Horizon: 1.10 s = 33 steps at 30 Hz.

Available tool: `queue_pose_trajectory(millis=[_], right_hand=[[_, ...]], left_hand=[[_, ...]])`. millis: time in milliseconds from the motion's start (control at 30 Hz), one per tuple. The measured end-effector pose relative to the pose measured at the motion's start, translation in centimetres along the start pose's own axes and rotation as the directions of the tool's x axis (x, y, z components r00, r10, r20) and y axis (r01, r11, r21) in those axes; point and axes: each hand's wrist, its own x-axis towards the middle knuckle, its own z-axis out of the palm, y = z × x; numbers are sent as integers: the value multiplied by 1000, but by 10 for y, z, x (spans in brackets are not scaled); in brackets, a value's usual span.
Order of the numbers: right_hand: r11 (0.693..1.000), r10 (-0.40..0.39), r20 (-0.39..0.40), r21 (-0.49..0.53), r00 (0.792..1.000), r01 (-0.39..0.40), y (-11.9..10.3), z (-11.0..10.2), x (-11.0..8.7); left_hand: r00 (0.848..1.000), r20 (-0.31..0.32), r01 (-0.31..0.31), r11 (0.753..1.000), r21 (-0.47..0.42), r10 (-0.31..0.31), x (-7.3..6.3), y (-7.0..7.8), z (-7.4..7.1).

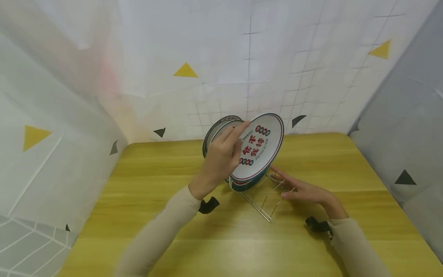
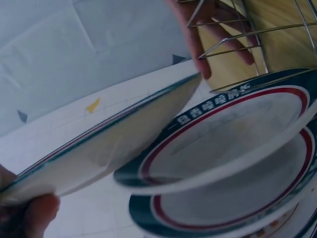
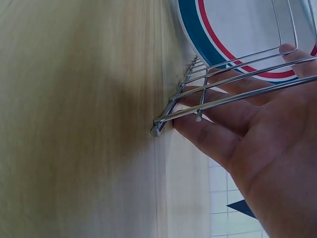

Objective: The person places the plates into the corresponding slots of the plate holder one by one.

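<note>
My left hand (image 1: 221, 154) pinches the rim of a white plate (image 1: 257, 148) with red characters, tilted in the head view. In the left wrist view that plate (image 2: 114, 141) shows nearly edge-on, thumb against its pale underside. Beside it, plates with teal bands and red rings, such as this rimmed plate (image 2: 223, 134), stand tilted one behind another; in the head view the held plate and left hand partly cover them. My right hand (image 1: 306, 191) rests at the end of a metal wire rack (image 3: 237, 96), its fingers spread and fairly straight behind the wires.
The rack and plates stand on a yellowish wooden table (image 1: 155, 231). A white-covered wall (image 1: 221, 88) rises close behind the plates, with pale side walls to the left and right. Black wrist mounts (image 1: 209, 206) hang below both forearms, near the table.
</note>
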Motion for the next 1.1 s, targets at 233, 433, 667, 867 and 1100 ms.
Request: queue_pose_trajectory(millis=[233,433,667,867,1100], right_hand=[[1000,19,12,1,1000,-19,-4,1,3],[999,34,16,-16,999,-34,-8,-2,0],[994,94,20,-57,995,-93,-18,-6,-10],[990,135,26,-43,990,-134,-23,-7,-12],[995,96,25,-30,995,-95,-25,-8,-11]], left_hand=[[996,82,-27,993,118,17,-6,-2,22],[997,76,-9,985,173,-4,-10,-1,29],[992,128,-49,968,246,18,-13,9,40],[994,113,-11,977,211,-14,-18,8,46],[995,69,66,990,123,-75,-29,1,52]])
